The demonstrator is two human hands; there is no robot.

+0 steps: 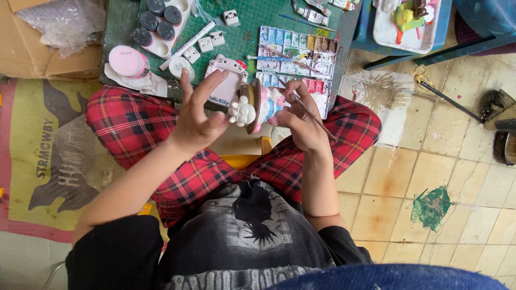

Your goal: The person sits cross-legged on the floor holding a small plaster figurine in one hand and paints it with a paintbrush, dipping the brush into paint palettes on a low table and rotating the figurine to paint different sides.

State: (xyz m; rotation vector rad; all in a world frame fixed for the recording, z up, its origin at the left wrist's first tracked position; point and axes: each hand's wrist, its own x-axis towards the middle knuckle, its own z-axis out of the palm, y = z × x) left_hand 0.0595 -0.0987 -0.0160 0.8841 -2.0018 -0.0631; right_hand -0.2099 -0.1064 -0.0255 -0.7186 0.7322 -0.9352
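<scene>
Head view: left hand (196,121) fingers clamp the cat figurine (257,106) between both hands; right hand (303,121) fingers pinch a paintbrush (303,104).

green cutting mat (244,40) | paint palette (295,53) | dark paint jars (158,19) | pink-lidded tub (128,60) | cardboard box (32,59) | green floor stain (431,207)

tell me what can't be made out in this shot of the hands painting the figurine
Head view only:
- Figurine: its painted front is turned away, partly covered by the left hand.
- Brush tip: too thin, hidden against the figurine beside the right hand.
- Paint jars: cut by the top edge.
- Palette colours: small, smeared.
</scene>
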